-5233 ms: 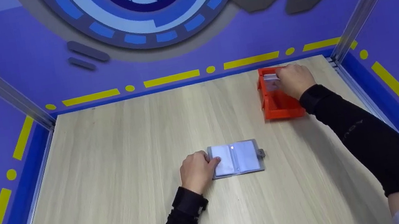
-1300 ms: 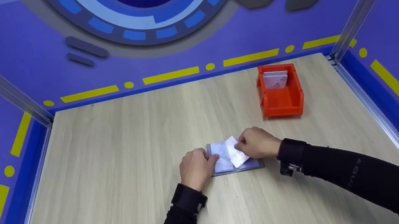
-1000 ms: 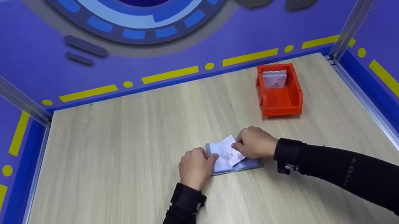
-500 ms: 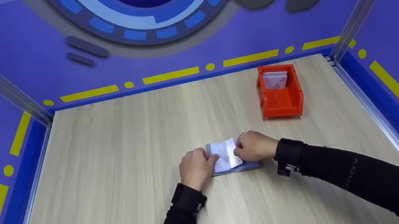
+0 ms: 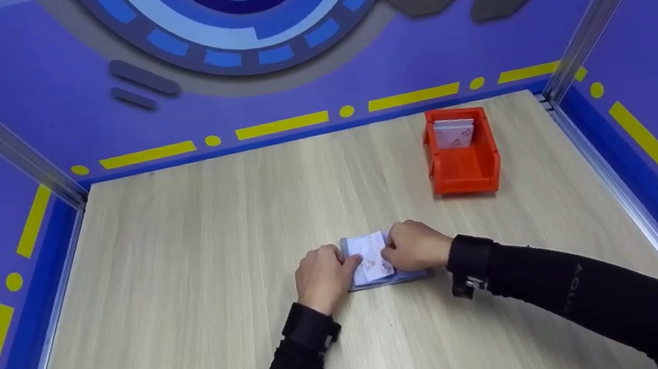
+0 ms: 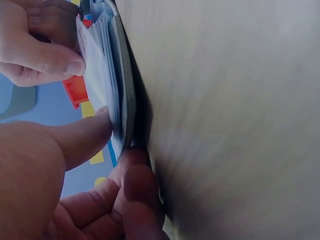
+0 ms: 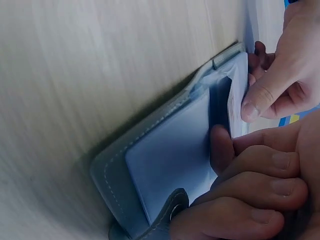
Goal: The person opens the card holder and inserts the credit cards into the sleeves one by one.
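Right fingers (image 7: 250,187) curled, pinching printed card (image 5: 375,261), left fingers (image 6: 87,137) gripping grey booklet (image 7: 167,147)

The holder's cover (image 7: 119,184) looks like stitched matt leather, its pockets (image 7: 172,152) glossy plastic, the card (image 5: 372,258) smooth and papery. The bin (image 5: 467,183) is smooth plastic, the counter (image 5: 213,242) matt wood grain.

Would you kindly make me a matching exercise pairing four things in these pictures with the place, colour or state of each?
Things:
1. Bin
2. Left hand
3. Card holder
4. Right hand

Descriptions:
A. Pinching a card
B. Lying open on the table
C. Red, with cards inside
D. Gripping the holder's left edge

Pairs: 1-C, 2-D, 3-B, 4-A
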A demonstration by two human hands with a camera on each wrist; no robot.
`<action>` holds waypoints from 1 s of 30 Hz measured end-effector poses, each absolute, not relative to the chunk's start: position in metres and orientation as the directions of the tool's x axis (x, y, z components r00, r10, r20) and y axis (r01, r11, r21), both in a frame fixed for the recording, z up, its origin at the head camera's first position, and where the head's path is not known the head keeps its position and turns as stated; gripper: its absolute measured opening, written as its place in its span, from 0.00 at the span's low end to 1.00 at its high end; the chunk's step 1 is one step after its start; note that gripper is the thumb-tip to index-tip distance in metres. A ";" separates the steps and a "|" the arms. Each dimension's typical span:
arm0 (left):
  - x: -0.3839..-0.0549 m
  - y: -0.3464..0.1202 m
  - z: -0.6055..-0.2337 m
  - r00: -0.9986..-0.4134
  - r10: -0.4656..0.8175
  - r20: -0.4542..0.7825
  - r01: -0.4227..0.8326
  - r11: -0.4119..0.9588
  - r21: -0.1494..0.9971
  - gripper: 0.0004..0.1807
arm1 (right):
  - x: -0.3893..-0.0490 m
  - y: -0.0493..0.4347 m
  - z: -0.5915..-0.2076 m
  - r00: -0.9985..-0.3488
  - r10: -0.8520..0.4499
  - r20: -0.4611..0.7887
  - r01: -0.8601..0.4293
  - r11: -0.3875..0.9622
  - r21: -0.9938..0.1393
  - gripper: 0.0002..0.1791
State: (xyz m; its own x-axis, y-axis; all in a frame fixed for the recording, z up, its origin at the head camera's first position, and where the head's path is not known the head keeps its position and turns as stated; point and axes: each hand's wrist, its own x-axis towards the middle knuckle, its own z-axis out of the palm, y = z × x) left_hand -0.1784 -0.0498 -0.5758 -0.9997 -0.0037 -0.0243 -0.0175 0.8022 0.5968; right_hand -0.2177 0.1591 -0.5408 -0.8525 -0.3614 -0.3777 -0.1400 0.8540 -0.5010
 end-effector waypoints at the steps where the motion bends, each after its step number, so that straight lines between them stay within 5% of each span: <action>1: -0.179 -0.050 -0.576 -1.000 -0.005 -0.026 -0.019 0.803 0.595 0.24 | -0.218 0.158 -0.541 -0.852 -0.360 -0.381 -0.136 0.854 -0.503 0.26; 17: -0.178 -0.051 -0.575 -1.000 0.012 0.000 0.010 0.805 0.593 0.24 | -0.219 0.153 -0.561 -0.842 -0.456 -0.289 -0.272 0.821 -0.503 0.29; 30: -0.179 -0.049 -0.576 -1.000 0.011 -0.018 -0.002 0.807 0.590 0.25 | -0.217 0.147 -0.550 -0.853 -0.429 -0.296 -0.247 0.833 -0.495 0.28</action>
